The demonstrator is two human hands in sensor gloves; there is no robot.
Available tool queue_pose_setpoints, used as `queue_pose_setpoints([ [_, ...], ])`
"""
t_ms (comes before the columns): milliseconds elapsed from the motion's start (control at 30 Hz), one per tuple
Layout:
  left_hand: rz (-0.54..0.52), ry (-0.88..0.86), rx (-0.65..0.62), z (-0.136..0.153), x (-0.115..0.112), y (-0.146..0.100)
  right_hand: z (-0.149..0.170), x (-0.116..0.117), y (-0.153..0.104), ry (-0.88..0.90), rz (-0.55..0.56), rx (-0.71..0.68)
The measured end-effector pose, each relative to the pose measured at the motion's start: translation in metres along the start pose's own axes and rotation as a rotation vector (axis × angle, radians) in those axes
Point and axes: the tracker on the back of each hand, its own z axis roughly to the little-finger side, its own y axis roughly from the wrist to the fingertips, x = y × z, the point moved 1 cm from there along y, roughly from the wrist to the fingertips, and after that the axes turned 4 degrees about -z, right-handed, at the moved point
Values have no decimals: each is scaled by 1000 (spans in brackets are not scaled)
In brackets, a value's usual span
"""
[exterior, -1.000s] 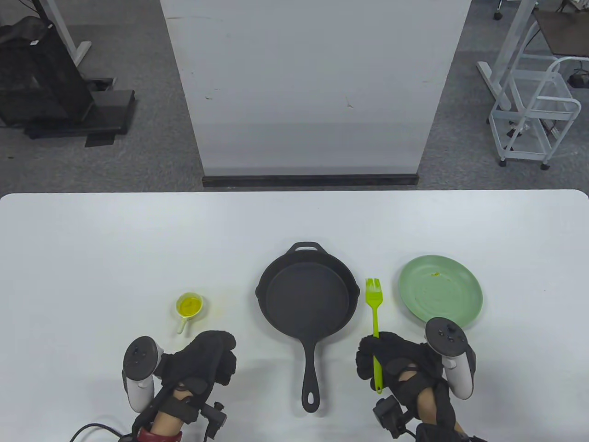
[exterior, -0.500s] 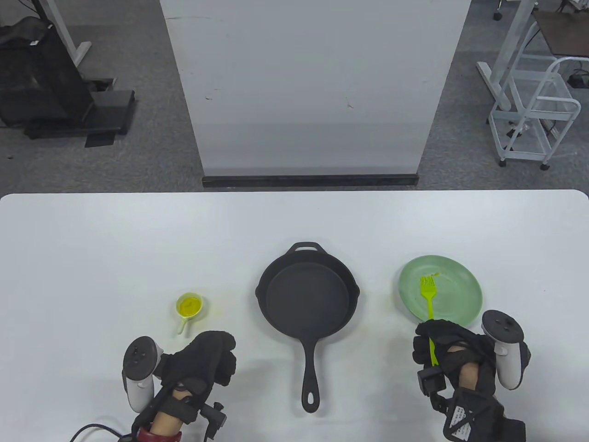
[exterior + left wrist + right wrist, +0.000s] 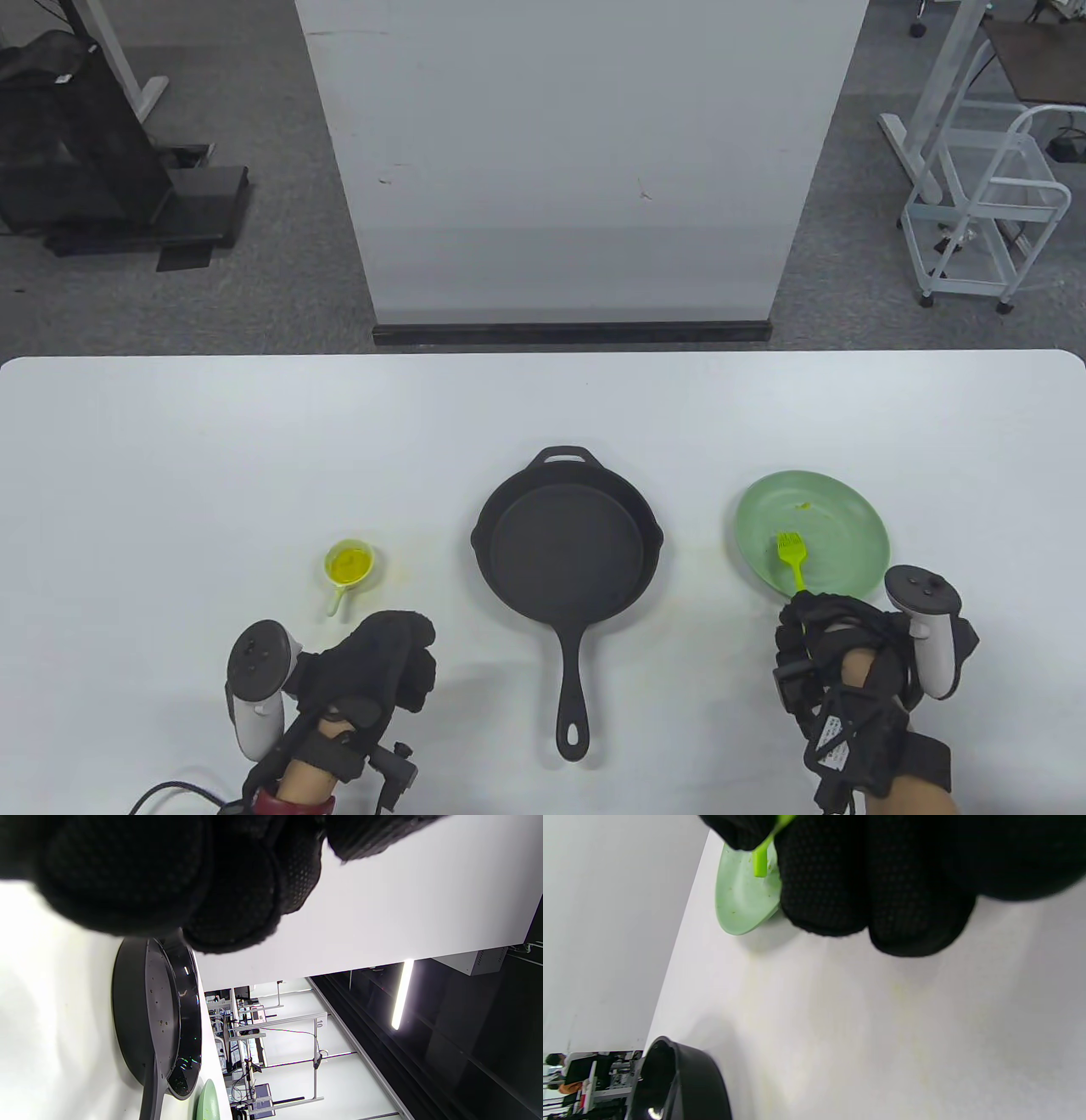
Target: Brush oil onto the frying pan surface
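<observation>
A black cast-iron frying pan sits mid-table with its handle toward me; it also shows in the left wrist view and the right wrist view. My right hand grips the handle of a lime-green silicone brush, whose bristle head lies over the green plate. The brush handle and plate show in the right wrist view. A small yellow cup of oil stands left of the pan. My left hand rests on the table below the cup, fingers curled, holding nothing.
A white panel stands behind the table's far edge. A white wire cart stands on the floor at the far right. Faint oil smears mark the table between pan and plate.
My right hand carried the brush from beside the pan rightward to the green plate, then lowered its head onto the plate. My left hand has not moved.
</observation>
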Motion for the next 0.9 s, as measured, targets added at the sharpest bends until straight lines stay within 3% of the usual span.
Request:
queue_pose_setpoints([
  [367,-1,-3,4,0,1,0,-2,-5,-8,-98,2,43],
  [900,-5,16,17,1,3,0,-10,-3,-36,-308,63,-13],
])
